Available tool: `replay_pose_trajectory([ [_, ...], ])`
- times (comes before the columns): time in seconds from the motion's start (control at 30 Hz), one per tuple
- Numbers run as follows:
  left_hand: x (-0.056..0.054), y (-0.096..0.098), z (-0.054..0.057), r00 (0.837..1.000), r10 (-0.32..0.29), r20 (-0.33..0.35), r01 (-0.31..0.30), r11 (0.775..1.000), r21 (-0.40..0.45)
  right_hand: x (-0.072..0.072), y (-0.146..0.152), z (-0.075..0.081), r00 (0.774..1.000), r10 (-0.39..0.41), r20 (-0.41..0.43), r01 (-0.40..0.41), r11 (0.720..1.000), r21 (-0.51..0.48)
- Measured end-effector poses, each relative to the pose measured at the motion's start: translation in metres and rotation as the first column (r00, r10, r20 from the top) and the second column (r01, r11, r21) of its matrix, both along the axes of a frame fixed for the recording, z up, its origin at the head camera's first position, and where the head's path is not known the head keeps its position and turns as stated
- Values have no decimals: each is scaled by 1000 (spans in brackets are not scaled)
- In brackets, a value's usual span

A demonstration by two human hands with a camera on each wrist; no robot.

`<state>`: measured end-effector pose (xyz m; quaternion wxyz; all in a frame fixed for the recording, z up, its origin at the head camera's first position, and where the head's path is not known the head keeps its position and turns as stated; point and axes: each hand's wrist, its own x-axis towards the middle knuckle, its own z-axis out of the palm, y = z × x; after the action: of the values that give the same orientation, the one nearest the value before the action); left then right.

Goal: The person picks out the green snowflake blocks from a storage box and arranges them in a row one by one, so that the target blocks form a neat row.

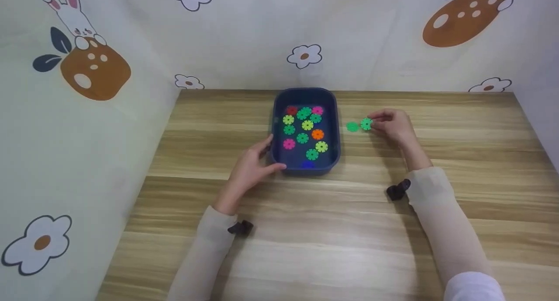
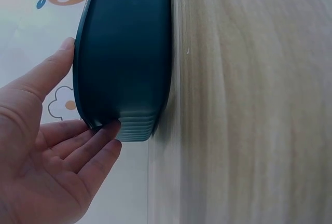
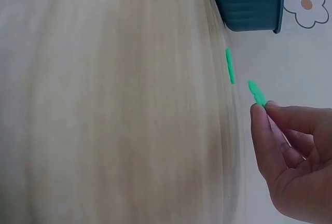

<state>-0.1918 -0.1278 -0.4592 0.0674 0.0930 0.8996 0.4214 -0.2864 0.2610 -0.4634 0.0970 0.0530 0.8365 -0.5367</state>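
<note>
A dark blue plastic bin (image 1: pixel 337 117) stands on the wooden table with several notched snowflake building discs inside, in green, yellow, pink, red, orange and blue. My left hand (image 1: pixel 249 167) holds the bin at its near left corner, thumb at the rim; in the left wrist view its fingers (image 2: pixel 96 151) bend against the ribbed end wall. To the right of the bin, my right hand (image 1: pixel 395 125) pinches a green snowflake disc (image 1: pixel 366 124) between thumb and fingertips. In the right wrist view this disc (image 3: pixel 256 93) is tilted, above the tabletop. Another green disc (image 1: pixel 352 126) lies flat between it and the bin.
The wooden table (image 1: pixel 209 130) ends at a light fabric backdrop (image 1: pixel 244 43) printed with flowers and rabbits, right behind the bin. More of this fabric hangs along the left side. A small black device (image 1: pixel 398 190) sits at the right cuff, another (image 1: pixel 241 228) at the left.
</note>
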Motion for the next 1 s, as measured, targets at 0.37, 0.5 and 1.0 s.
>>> replay_pose_trajectory([
  [0.37, 0, 1, 0, 1000, 5, 13, -5, 1000, 6, -3, 0, -2, 998, 11, 55, -12, 1000, 13],
  [0.5, 0, 1, -1, 1000, 4, 23, -4, 1000, 14, -3, 0, -3, 997, 19, 79, -22, 999, 28],
  [1.0, 1, 1, -1, 999, 17, 33, -17, 1000, 9, 2, 5, 4, 996, -34, 81, 34, 999, 6],
])
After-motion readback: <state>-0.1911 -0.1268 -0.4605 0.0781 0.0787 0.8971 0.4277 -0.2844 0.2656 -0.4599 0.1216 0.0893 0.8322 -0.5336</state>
